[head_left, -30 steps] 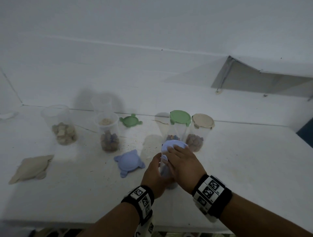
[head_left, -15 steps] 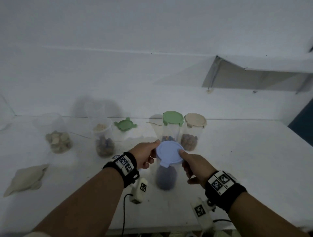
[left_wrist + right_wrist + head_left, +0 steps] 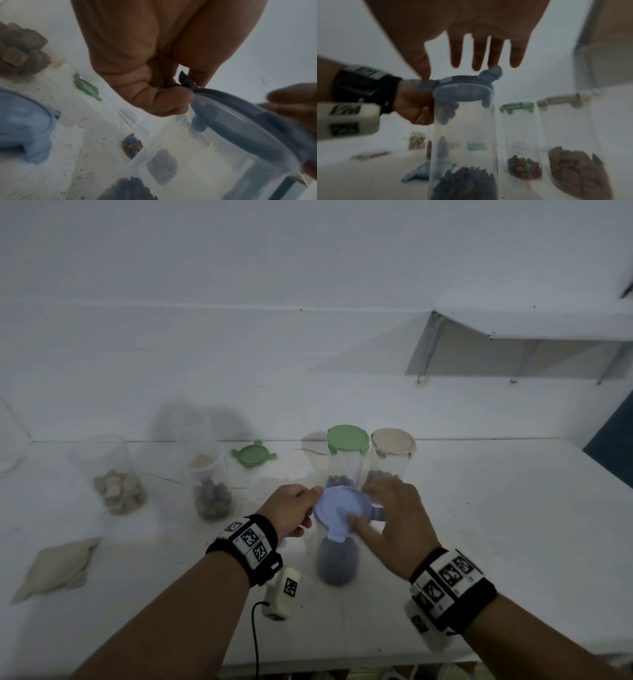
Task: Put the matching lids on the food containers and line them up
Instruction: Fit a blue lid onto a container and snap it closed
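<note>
Since half a second ago, right hand [image 3: 394, 518] opened out flat over the blue lid [image 3: 342, 508], thumb pressing its near edge. Left hand [image 3: 291, 510] pinching a side tab, lid seated on the tall container [image 3: 464, 135] mid-table. Latches probably next, then lining up beside the green-lidded jar [image 3: 346, 460].

No readable words or numbers anywhere; only black-and-white square marker patterns on the wristbands [image 3: 250, 542] and the small wrist cameras [image 3: 286, 594].
</note>
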### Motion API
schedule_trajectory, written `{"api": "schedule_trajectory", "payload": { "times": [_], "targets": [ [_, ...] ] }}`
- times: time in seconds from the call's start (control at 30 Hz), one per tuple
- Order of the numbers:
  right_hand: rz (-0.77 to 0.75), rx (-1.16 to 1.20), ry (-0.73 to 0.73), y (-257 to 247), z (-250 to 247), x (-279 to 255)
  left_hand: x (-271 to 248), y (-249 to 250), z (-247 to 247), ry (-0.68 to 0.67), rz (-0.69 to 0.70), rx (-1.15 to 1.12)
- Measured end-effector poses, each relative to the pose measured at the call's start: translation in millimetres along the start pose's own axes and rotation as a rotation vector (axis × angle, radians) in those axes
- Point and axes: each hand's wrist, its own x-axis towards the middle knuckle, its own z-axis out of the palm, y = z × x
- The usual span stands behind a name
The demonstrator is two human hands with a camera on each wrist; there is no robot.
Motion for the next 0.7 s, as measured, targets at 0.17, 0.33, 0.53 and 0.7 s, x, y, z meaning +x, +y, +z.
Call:
{"api": "schedule_trajectory", "payload": {
  "times": [0.17, 0.33, 0.53, 0.7],
  "targets": [
    [-0.371, -0.109, -0.147, 6.2, 15.0, -7.0, -1.8, 3.0, 2.0, 0.016, -0.022, -0.067],
    [-0.391, -0.042, -0.074, 8.9, 13.8, -3.8, -8.9, 2.9, 3.8, 0.021, -0.058, -0.208],
    [-0.523, -0.197, -0.013, 2.9, 13.7, -4.7, -12.8, 2.0, 3.2, 0.082, -0.066, -0.241],
    [-0.550, -0.257, -0.085, 13.8, 23.4, -9.5, -13.7, 3.9, 3.2, 0.105, -0.084, -0.251]
  ]
}}
